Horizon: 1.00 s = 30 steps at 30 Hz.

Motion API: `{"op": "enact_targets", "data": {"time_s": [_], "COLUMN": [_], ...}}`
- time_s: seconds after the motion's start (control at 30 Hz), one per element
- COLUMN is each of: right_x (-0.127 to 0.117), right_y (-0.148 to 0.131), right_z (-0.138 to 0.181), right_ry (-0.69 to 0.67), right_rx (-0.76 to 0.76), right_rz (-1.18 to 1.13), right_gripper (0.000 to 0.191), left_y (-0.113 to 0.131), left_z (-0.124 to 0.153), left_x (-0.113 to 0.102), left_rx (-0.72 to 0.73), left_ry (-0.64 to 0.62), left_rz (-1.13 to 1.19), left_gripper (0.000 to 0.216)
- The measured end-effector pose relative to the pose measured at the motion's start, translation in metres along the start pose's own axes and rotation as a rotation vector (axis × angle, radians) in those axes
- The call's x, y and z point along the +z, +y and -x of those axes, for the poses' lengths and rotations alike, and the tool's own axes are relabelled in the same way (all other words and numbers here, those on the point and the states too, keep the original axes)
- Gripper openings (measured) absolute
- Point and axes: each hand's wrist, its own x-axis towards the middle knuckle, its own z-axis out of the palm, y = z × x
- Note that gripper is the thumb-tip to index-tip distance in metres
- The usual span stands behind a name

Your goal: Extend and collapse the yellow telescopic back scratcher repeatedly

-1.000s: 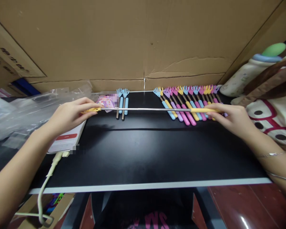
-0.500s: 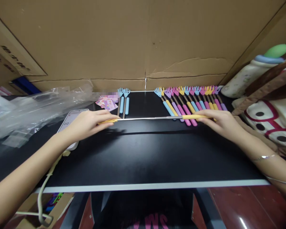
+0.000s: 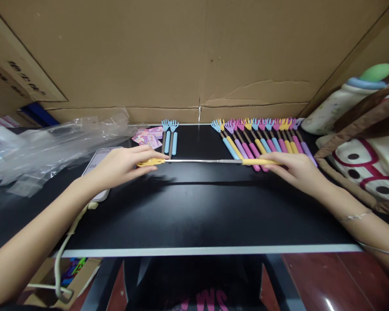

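Yellow plastic and bright metal bridge my two hands: a back scratcher (image 3: 203, 161) with its rod extended, held level above the black table (image 3: 194, 216), its shadow on the bare surface nearer me. My left hand (image 3: 126, 166) pinches the clawed head; my right hand (image 3: 293, 166) grips the handle near its far end. The step in hand, as I judge it, is holding the rod at length; any push or pull along it would call for a firm hold and both ends kept in line, so the thin metal does not bend. Toward the back, two blue scratchers (image 3: 174, 143) lie side by side, and to the right a mixed-colour row (image 3: 265, 144) lies with its handle ends close behind mine, touching or not I cannot tell. A phone (image 3: 97, 164) lies partly hidden by my left hand, its cable (image 3: 58, 268) hanging over the edge. Plastic bags (image 3: 68, 140) and printed cards (image 3: 147, 137) crowd the left, a cloth bag (image 3: 372, 166) the right, and a cardboard wall (image 3: 194, 56) closes off the back
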Motion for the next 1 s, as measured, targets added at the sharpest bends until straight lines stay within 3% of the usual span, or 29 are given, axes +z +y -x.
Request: {"op": "enact_targets", "data": {"time_s": [0.27, 0.67, 1.0], "right_x": [-0.004, -0.013, -0.053], "right_y": [-0.003, -0.006, -0.004], "right_z": [0.001, -0.004, -0.032], "right_ry": [0.105, 0.189, 0.1], "right_rx": [-0.017, -0.046, -0.032], "right_rz": [0.137, 0.121, 0.147], "right_gripper": [0.036, 0.028, 0.036], "left_y": [-0.012, -0.011, -0.003], "left_z": [0.002, 0.001, -0.009], "left_x": [0.001, -0.009, -0.035], "left_rx": [-0.137, -0.073, -0.038], "left_ry": [-0.069, 0.042, 0.065], "left_rz": [-0.029, -0.138, -0.376], "left_gripper": [0.049, 0.045, 0.044]}}
